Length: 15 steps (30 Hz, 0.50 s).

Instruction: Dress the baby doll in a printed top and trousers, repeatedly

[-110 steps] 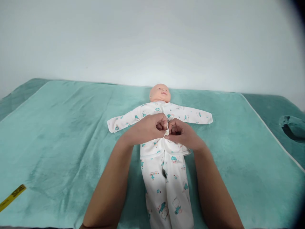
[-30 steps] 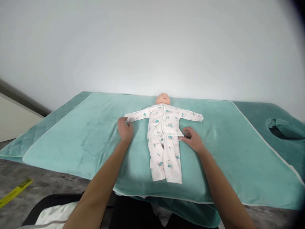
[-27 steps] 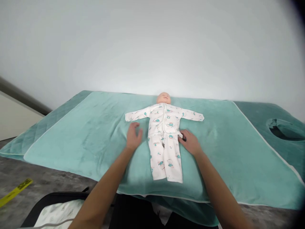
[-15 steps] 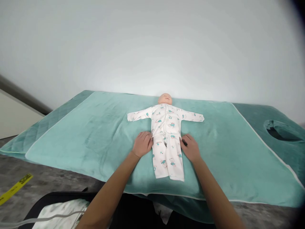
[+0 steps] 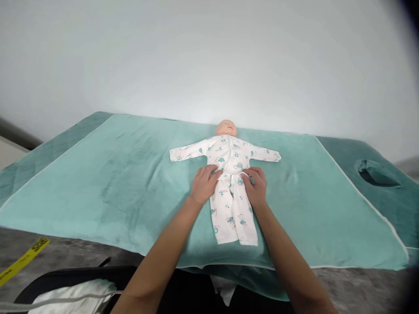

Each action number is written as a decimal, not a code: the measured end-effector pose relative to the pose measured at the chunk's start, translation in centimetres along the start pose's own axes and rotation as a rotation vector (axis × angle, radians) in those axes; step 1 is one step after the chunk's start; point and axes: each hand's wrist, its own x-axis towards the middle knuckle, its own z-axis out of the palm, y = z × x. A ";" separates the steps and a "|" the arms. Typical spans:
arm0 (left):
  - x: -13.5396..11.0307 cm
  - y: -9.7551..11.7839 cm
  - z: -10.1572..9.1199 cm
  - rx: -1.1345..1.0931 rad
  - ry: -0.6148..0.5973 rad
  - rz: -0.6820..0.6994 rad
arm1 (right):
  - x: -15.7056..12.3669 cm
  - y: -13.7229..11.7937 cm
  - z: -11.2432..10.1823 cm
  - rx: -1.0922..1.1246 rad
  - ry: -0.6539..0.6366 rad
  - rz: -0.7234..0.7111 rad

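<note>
A baby doll (image 5: 225,127) lies on its back, head toward the wall, with its sleeves spread out to both sides. It wears a white printed baby shirt (image 5: 227,152) and matching baby pants (image 5: 225,213). My left hand (image 5: 205,182) is closed at the left side of the waist, thumb and fingers pinching the cloth. At the right side of the waist my right hand (image 5: 255,185) pinches the cloth the same way. The waistband runs between my thumbs, where shirt and pants meet. My fingers partly hide the fabric edges there.
The doll lies on a bed with a green velvety cover (image 5: 140,187), edged in white piping. A face hole (image 5: 378,175) opens at the right end. A white wall (image 5: 209,61) stands behind. Below left are a black chair (image 5: 49,279) with white cloth, a cable and yellow floor tape (image 5: 24,260).
Both hands have moved up and inward from the sides of the waist onto the front. The waist cloth has shifted upward and bunched slightly. The camera view has shifted a little.
</note>
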 end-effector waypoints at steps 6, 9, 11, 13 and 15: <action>0.6 1.2 -1.1 -0.098 0.040 0.013 | -0.5 0.5 -0.2 0.058 0.094 0.082; 0.2 1.4 -1.3 -0.163 0.055 0.034 | -0.9 0.6 -0.7 0.088 0.067 0.064; 0.1 1.6 -1.4 -0.202 0.026 0.057 | -1.2 0.7 -1.0 0.090 0.056 0.064; 0.1 1.8 -1.7 -0.219 0.011 0.071 | -1.3 0.6 -1.3 0.112 0.033 0.053; 0.1 2.1 -2.0 -0.230 0.046 0.050 | -1.4 0.6 -1.6 0.159 -0.030 0.043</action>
